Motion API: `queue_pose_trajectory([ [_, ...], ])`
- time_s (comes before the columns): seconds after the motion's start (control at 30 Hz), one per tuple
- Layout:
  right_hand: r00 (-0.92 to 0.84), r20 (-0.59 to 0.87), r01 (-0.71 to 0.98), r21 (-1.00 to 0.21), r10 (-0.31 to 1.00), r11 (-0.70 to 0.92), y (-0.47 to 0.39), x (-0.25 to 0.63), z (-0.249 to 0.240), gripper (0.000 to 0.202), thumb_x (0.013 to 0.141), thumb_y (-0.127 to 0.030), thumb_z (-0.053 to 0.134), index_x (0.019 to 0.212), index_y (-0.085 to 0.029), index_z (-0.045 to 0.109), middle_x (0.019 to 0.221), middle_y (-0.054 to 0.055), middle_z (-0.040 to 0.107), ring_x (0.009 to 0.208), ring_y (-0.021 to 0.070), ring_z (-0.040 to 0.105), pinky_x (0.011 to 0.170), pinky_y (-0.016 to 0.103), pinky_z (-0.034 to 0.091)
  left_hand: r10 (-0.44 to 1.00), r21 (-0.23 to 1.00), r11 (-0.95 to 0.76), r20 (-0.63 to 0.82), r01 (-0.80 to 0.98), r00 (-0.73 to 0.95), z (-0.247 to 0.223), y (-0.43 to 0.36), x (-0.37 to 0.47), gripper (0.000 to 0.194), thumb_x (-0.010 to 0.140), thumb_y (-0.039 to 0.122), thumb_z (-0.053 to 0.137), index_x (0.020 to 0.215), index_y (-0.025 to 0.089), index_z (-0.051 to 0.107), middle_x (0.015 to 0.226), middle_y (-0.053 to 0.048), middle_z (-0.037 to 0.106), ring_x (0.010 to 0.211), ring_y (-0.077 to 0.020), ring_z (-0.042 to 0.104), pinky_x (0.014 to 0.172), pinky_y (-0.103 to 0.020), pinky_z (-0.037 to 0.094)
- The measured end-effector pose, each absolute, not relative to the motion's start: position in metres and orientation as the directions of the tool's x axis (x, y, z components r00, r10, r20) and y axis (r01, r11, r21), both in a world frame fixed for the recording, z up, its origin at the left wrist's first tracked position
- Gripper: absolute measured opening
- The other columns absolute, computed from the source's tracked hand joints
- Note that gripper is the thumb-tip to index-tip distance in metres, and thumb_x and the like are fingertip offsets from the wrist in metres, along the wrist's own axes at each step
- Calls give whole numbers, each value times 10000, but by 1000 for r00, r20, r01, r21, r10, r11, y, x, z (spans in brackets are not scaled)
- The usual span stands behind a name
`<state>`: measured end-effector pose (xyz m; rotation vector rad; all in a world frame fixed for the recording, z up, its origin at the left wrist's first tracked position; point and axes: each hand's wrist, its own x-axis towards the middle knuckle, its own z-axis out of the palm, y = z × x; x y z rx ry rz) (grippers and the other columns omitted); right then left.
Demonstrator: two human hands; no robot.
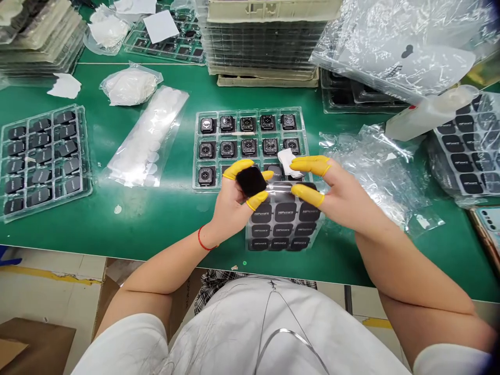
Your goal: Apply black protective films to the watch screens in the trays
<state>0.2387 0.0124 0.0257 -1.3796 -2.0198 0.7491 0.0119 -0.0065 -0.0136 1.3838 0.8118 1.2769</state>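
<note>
A black smartwatch body (pixel 251 181) with a dark glossy screen is gripped between the thumb and fingers of my left hand (pixel 230 203). Yellow finger cots cover the fingertips of both hands. My right hand (pixel 336 190) has a crumpled white wipe (pixel 287 160) at its fingertips, its thumb lower and apart from the index finger. Under my hands lies a sheet of black rounded-square stickers (pixel 283 229) with a clear, shiny upper edge near my right thumb. Just behind, a clear tray (pixel 195 156) holds several watch bodies with their backs up; my hands hide part of its front row.
A second tray (pixel 88 166) of black pieces lies left. A bag of round white stickers (pixel 150 135) and a bag of white wipes (pixel 130 86) lie behind. Stacked trays (pixel 269 47) rise at the back. Crumpled plastic (pixel 375 172), a white bottle (pixel 429 115) and a phone (pixel 488 224) are right.
</note>
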Motion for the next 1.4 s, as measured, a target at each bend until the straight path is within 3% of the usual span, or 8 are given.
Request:
queue_pose_trajectory([
  [0.1, -380, 73, 499, -823, 922, 271, 9, 245, 36, 494, 762, -388, 756, 1231, -327, 616, 1280, 42, 593, 1170, 267, 569, 993, 456, 480, 944, 942, -282, 307, -184, 123, -12, 3, 5, 503, 893, 323, 654, 1292, 292, 348, 1225, -51, 622, 1150, -203, 667, 981, -367, 572],
  [0.2, -252, -45, 392, -918, 967, 60, 13, 243, 38, 359, 803, -392, 715, 1149, -317, 655, 963, 28, 668, 844, 204, 641, 770, 397, 541, 925, 928, -328, 354, -179, 140, -8, 8, 0, 475, 900, 299, 646, 1290, 288, 375, 1194, -46, 653, 1159, -198, 663, 1002, -364, 562],
  [0.33, -236, -189, 267, -956, 953, -124, 21, 237, 34, 317, 807, -491, 696, 1034, -270, 686, 704, 1, 606, 585, 134, 536, 554, 302, 467, 866, 889, -439, 457, -130, 202, -5, 10, -4, 565, 835, 282, 725, 1297, 290, 399, 1150, -32, 668, 1085, -207, 700, 942, -346, 593],
  [0.67, -276, -230, 258, -953, 933, -158, 23, 242, 28, 470, 811, -679, 600, 687, -226, 620, 730, 28, 616, 695, 160, 568, 690, 335, 507, 829, 840, -538, 541, -63, 143, -14, 16, -6, 579, 826, 312, 734, 1302, 306, 406, 1086, -4, 641, 911, -166, 735, 865, -325, 615],
  [0.8, -312, -193, 261, -959, 930, -111, 22, 239, 25, 377, 786, -584, 687, 939, -240, 689, 991, 41, 697, 895, 203, 647, 812, 368, 539, 859, 866, -497, 501, -59, 105, -15, 12, -2, 552, 845, 357, 708, 1296, 325, 392, 1136, -5, 611, 938, -164, 727, 926, -356, 594],
  [0.9, -269, -79, 260, -966, 960, -7, 20, 237, 24, 514, 696, -401, 806, 1166, -283, 635, 1213, 37, 660, 1014, 223, 653, 864, 389, 552, 889, 891, -454, 454, -24, 57, -15, 11, 0, 584, 850, 435, 685, 1320, 334, 352, 1197, -27, 579, 1053, -208, 698, 979, -412, 565],
  [1.17, -265, -152, 222, -971, 952, -93, 19, 233, 23, 358, 769, -345, 728, 1108, -247, 664, 808, 8, 688, 718, 176, 645, 696, 378, 558, 880, 881, -473, 474, -13, 27, -15, 13, -5, 605, 837, 425, 696, 1329, 361, 349, 1250, -19, 553, 1054, -214, 695, 1033, -454, 521],
  [1.4, -327, -167, 271, -960, 930, -78, 25, 242, 28, 249, 816, -408, 692, 1011, -258, 727, 962, 32, 721, 803, 175, 658, 743, 360, 563, 903, 922, -387, 385, -30, 190, -11, 13, -9, 654, 800, 473, 725, 1313, 317, 350, 1114, -29, 611, 1020, -235, 717, 956, -424, 576],
])
